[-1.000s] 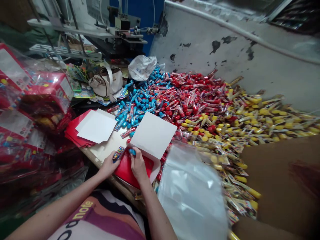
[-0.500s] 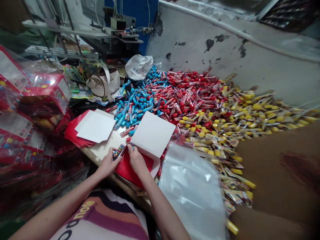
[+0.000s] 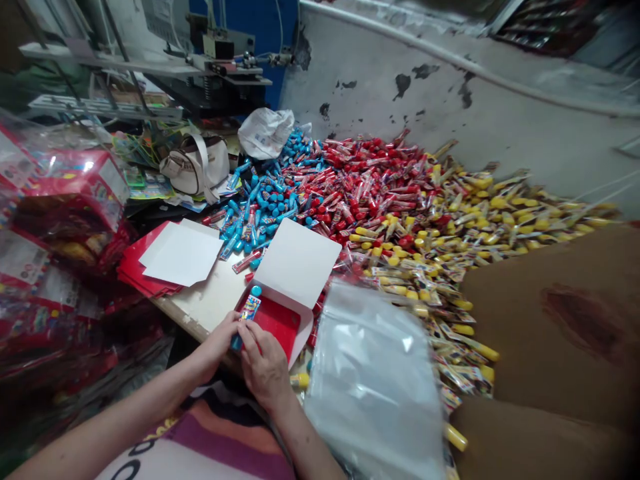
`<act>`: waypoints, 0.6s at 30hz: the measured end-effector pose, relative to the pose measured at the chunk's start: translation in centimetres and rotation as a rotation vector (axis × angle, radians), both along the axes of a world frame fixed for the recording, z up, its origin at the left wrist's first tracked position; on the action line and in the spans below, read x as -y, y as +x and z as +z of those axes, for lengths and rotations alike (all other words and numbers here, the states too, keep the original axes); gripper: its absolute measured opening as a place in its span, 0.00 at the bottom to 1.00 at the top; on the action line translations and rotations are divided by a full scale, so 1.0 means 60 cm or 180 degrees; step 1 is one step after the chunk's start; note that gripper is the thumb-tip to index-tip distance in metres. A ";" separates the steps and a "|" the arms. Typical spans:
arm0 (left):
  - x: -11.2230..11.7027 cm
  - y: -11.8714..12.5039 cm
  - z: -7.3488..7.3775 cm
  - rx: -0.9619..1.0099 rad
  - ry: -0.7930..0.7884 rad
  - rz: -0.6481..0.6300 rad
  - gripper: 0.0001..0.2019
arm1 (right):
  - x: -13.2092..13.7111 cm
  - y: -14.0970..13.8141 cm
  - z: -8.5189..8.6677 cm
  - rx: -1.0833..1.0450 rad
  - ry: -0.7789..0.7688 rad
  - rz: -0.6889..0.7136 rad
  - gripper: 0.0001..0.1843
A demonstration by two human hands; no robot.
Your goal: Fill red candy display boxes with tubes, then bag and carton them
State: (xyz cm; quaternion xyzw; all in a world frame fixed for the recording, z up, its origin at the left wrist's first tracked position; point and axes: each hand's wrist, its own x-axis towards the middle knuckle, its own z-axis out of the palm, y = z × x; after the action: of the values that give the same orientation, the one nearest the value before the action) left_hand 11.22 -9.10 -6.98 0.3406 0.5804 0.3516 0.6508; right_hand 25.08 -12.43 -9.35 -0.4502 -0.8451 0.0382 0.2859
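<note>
- Left hand point(image 3: 216, 347) and right hand point(image 3: 263, 370) meet at the near edge of the surface point(image 3: 204, 308), over an open red box point(image 3: 274, 322).
- Blue-capped tube point(image 3: 249, 313), carded, stands tilted between the hands, its upper end above the red tray.
- Left fingers point(image 3: 231, 328) closed on the tube's lower part; right fingers point(image 3: 249, 338) pressed against it. Both hands appear to grip.
- Box lid, white inside, stands open behind the tray. No other tube visible in the tray.
- Beside it: red card stack point(image 3: 147, 269) under white sheets point(image 3: 180, 253).
- Remaining: blue heap point(image 3: 260, 210), red heap point(image 3: 360, 183), yellow heap point(image 3: 505, 207), all large.
- Clear plastic bag point(image 3: 370, 373) lies right of the box.
- Wrapped red boxes point(image 3: 67, 180) piled at left.
</note>
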 end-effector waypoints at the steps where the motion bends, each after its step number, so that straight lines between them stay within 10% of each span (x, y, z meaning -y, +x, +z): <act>1: 0.005 0.006 -0.004 0.0063 -0.0084 0.0015 0.11 | 0.004 0.004 0.001 0.0045 0.0011 -0.0014 0.27; 11: -0.017 0.001 0.023 0.0742 -0.0752 -0.1161 0.27 | -0.036 0.036 -0.023 -0.0773 0.0427 -0.0697 0.16; 18: -0.211 -0.073 -0.001 -0.2073 0.1284 -0.0525 0.15 | -0.112 0.024 -0.055 -0.1514 -0.0437 -0.1994 0.15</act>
State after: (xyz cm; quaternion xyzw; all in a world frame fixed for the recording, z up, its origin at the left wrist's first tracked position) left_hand 6.84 3.55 -7.03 0.6009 0.6465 0.2786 0.3786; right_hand 26.51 -5.69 -12.63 -0.6827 -0.5726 0.1088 0.4407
